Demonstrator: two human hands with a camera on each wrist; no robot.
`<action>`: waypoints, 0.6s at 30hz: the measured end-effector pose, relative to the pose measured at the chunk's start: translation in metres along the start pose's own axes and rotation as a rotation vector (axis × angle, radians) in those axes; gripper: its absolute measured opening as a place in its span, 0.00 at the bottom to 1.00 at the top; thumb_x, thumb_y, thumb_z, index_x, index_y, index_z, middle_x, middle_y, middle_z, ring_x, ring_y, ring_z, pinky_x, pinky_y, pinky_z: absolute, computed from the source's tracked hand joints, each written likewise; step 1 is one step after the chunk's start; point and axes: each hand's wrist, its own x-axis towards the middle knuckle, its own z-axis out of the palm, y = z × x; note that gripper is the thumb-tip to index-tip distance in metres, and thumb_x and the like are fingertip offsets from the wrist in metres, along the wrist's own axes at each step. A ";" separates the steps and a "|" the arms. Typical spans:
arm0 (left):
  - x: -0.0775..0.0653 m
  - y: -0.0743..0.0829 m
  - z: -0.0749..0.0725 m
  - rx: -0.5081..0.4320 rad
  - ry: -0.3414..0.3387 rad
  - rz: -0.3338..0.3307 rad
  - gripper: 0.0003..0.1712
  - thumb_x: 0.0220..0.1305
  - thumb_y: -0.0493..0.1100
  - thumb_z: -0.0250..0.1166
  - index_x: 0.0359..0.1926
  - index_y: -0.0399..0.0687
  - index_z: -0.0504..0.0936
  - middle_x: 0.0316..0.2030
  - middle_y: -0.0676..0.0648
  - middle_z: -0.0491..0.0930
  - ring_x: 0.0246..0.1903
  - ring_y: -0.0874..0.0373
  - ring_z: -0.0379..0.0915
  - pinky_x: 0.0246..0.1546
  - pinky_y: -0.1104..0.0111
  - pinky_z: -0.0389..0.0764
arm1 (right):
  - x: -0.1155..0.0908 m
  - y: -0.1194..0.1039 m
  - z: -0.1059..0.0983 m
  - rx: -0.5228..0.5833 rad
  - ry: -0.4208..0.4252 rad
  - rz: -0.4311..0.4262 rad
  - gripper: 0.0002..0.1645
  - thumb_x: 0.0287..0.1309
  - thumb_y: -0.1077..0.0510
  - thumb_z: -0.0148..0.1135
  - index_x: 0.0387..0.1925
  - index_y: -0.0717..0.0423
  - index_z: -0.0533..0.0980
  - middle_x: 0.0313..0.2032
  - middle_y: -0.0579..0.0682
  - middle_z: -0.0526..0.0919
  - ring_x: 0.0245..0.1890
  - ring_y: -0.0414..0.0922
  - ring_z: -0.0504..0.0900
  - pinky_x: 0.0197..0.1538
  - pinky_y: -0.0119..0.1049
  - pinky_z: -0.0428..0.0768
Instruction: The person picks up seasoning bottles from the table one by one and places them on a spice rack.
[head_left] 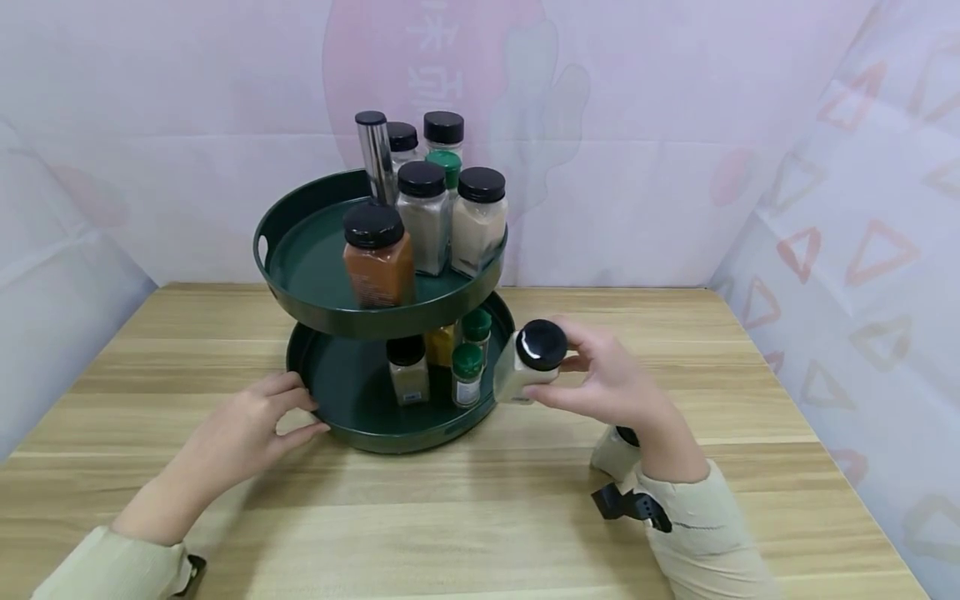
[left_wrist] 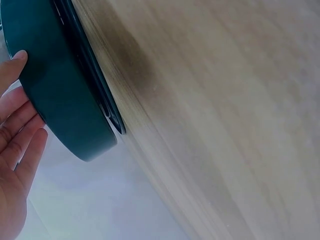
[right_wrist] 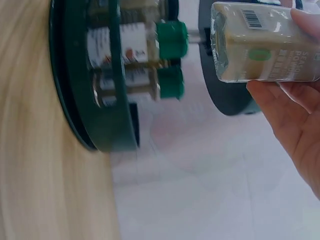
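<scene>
In the head view, my right hand (head_left: 611, 387) holds a clear square spice jar (head_left: 513, 377) with a black lid, tilted, off the table at the right rim of the two-tier dark green tray (head_left: 360, 429). Pale powder fills this jar, and its printed label (right_wrist: 270, 55) shows in the right wrist view. My left hand (head_left: 251, 425) touches the outer side of the lower tier at its left, with the thumb (left_wrist: 12, 67) on the wall. On the lower tier stand a black-lidded jar (head_left: 410, 383), a yellow jar (head_left: 441, 346) and two green-capped bottles (head_left: 467, 387).
The upper tier (head_left: 315, 242) carries an orange-brown spice jar (head_left: 381, 271), several black-lidded jars, a green-capped bottle and a steel cylinder (head_left: 377, 162). Another black-lidded jar (head_left: 615, 454) lies on the wooden table (head_left: 450, 533), partly behind my right forearm. White printed curtains surround the table.
</scene>
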 end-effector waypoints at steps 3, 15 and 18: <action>0.000 0.000 0.000 -0.002 0.005 0.002 0.14 0.38 0.41 0.82 0.28 0.51 0.86 0.30 0.56 0.76 0.27 0.64 0.75 0.30 0.79 0.76 | 0.005 0.001 0.009 0.014 -0.022 0.016 0.29 0.47 0.67 0.76 0.53 0.60 0.77 0.47 0.55 0.85 0.43 0.41 0.84 0.44 0.37 0.87; -0.001 -0.001 0.002 -0.017 0.017 -0.008 0.15 0.37 0.40 0.82 0.29 0.50 0.86 0.31 0.56 0.78 0.28 0.63 0.77 0.31 0.78 0.76 | 0.024 0.009 0.041 0.108 -0.067 0.030 0.30 0.48 0.65 0.76 0.55 0.58 0.76 0.48 0.54 0.84 0.46 0.45 0.84 0.47 0.40 0.87; -0.002 -0.001 0.002 -0.016 0.013 -0.015 0.15 0.37 0.41 0.82 0.29 0.50 0.86 0.31 0.56 0.78 0.28 0.63 0.77 0.31 0.79 0.76 | 0.027 0.010 0.049 0.131 -0.066 0.040 0.30 0.49 0.65 0.76 0.55 0.57 0.77 0.47 0.53 0.85 0.45 0.44 0.83 0.47 0.38 0.87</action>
